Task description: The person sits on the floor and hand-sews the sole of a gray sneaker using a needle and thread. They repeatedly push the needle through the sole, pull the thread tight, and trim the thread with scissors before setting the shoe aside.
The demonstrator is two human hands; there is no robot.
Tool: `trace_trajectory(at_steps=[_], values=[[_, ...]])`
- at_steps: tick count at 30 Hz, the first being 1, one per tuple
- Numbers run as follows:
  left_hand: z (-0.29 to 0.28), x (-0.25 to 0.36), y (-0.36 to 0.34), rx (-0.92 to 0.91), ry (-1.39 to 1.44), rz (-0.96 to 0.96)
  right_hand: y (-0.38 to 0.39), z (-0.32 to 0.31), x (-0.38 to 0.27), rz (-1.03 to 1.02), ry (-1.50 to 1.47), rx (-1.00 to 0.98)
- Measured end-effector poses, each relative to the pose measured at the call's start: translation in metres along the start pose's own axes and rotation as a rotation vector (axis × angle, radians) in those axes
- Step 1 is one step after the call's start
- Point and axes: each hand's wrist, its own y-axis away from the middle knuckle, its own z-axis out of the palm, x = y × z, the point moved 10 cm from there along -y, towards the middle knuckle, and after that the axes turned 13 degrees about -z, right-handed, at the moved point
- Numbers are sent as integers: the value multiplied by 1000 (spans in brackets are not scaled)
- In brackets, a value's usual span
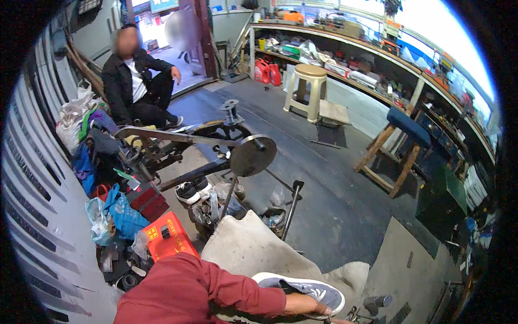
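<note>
My left hand (308, 305), at the end of a dark red sleeve, reaches across the near side of a grey-blue sneaker (294, 286) with a white sole and white laces. Its fingers are drawn together by the toe end of the sole, around something dark and thin that I cannot make out. The sneaker lies on a pale cloth (253, 243) spread over my lap. At the lower edge shows a sliver of skin, seemingly my right hand (341, 321), with most of it out of the picture. Small metal tools (353, 313) lie beside the toe.
A shoe-repair sewing machine with a round metal wheel (253, 155) stands ahead. Left of me are an orange-red box (170, 237) and several bags (124, 213). A person (137, 81) sits at the far left. Stools (307, 89) and a loaded workbench (345, 40) stand at right.
</note>
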Motion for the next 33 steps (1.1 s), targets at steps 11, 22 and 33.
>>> trace_trajectory(at_steps=[11,22,33], values=[[6,-6,-16,-148,148,35,-1,-4,-24,24,69,95],[-4,8,42,-206,246,109,30,-19,-20,-125,119,242],[-36,52,183,651,-1190,713,41,-22,-17,-154,93,232]])
